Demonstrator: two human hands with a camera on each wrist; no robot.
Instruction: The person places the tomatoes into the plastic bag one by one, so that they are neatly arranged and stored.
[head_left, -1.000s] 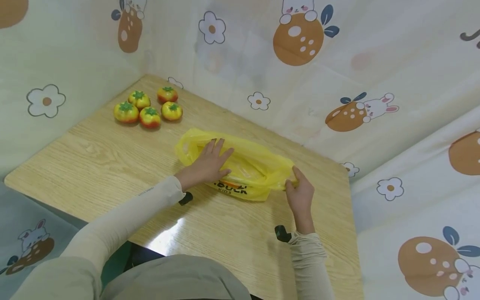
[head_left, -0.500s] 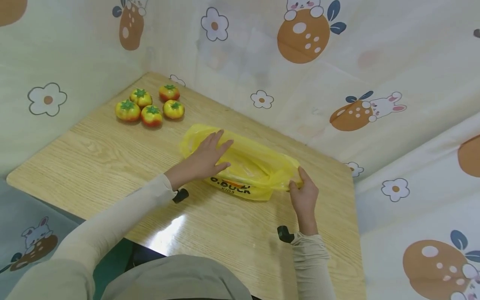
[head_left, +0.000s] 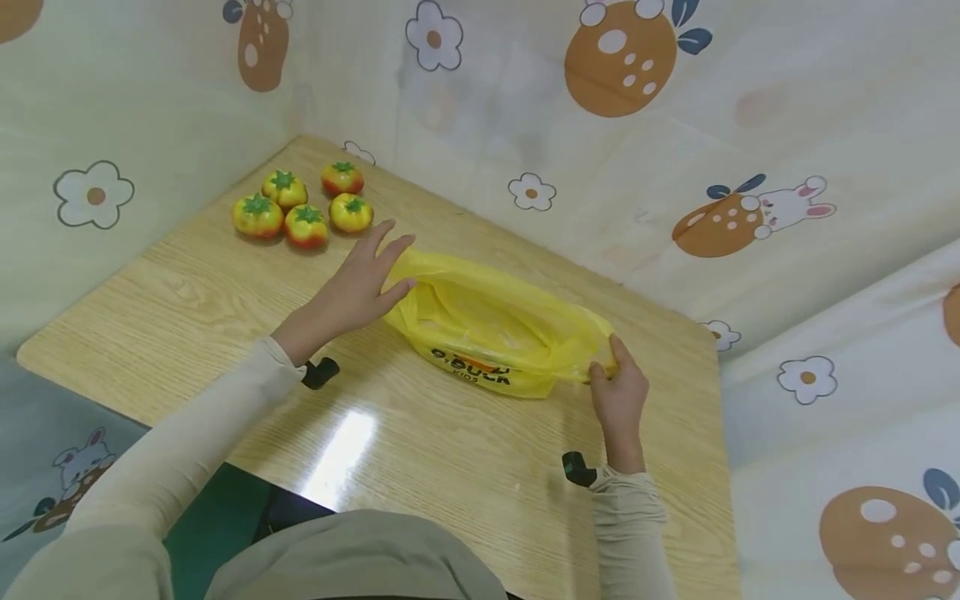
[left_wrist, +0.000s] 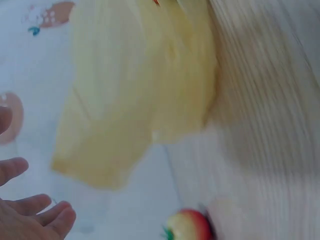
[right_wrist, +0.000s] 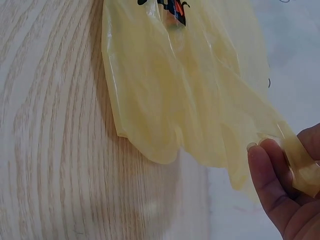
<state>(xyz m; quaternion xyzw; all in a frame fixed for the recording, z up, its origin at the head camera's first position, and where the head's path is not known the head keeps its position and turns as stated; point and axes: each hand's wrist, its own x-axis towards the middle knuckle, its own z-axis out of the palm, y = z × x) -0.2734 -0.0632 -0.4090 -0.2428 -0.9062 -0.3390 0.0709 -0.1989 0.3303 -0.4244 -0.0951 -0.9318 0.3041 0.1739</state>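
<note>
The bag [head_left: 491, 329] may collapse, I judge, beside my spread, empty left hand [head_left: 348, 290], as only my right hand [head_left: 621, 393] pinches it.

Left of the right grip [head_left: 621, 393], black lettering [head_left: 472, 367] on a thin yellow plastic bag [head_left: 487, 321] reads "DUCK" above "KIDS"; the leading letter is unclear.

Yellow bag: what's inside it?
Through the mouth of the yellow bag, only its own creased, shiny inner plastic shows. The lower end is covered by the printed front side and folds, so anything down there can't be seen.
</note>
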